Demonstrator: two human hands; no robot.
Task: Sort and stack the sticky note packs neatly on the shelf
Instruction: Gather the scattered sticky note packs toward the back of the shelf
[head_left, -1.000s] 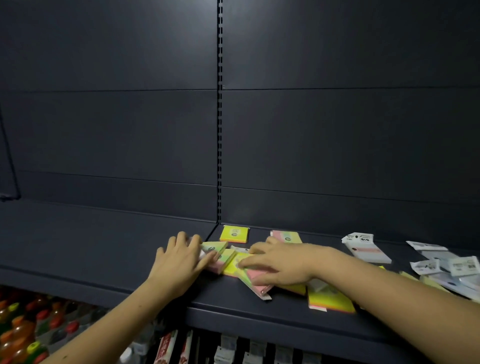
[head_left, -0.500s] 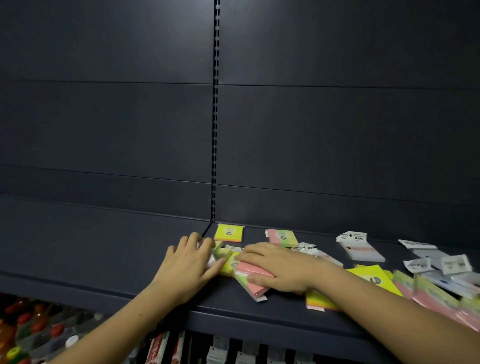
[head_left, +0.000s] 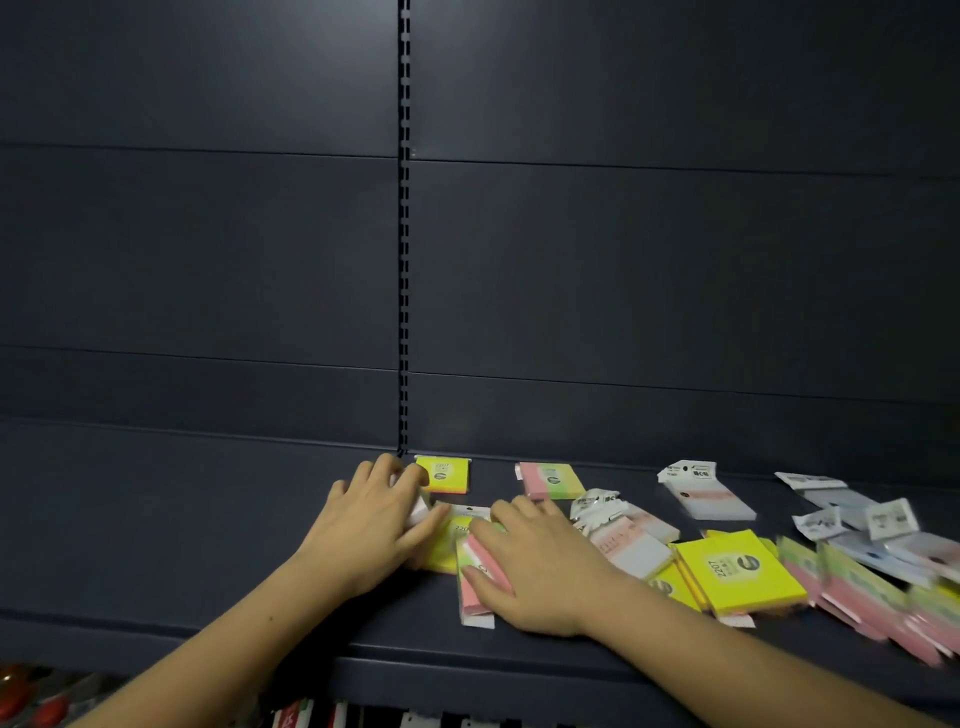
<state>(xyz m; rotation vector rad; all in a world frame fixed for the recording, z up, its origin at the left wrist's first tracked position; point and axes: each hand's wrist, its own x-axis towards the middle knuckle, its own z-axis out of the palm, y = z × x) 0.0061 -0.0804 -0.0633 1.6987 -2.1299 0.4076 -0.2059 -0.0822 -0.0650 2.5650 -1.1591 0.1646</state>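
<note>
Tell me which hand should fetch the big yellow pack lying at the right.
Right. The right hand rests just beside the big yellow pack; the left hand lies farther left, across the small pile.
</note>
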